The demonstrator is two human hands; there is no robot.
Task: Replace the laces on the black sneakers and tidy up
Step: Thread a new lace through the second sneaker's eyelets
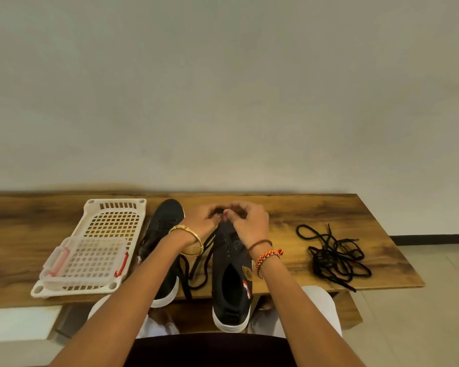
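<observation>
The black sneaker [232, 276] being laced lies at the table's near edge, toe pointing to twelve o'clock and its white-soled heel hanging over the edge toward the person. Its eyelets show as small dots on the upper, and a black lace [196, 263] trails from the toe end down to seven o'clock, looping on the wood between the two shoes. The left hand [200, 221] and the right hand [251, 221] meet over the toe end, fingers curled and fingertips together, pinching the lace there; exactly which eyelet they work at cannot be told. The left wrist carries a gold bangle [190, 241], the right a brown cord and an orange braided band [269, 255].

The second sneaker [161, 234] lies just beside the first at nine o'clock, partly hidden under the left forearm. Further toward nine o'clock sits a white perforated tray [112, 215], with a clear lidded box [88, 258] with red clasps resting on its near half. At three o'clock, well apart from the shoes, a tangled heap of black laces [334, 256] lies on the wooden table [289, 207].
</observation>
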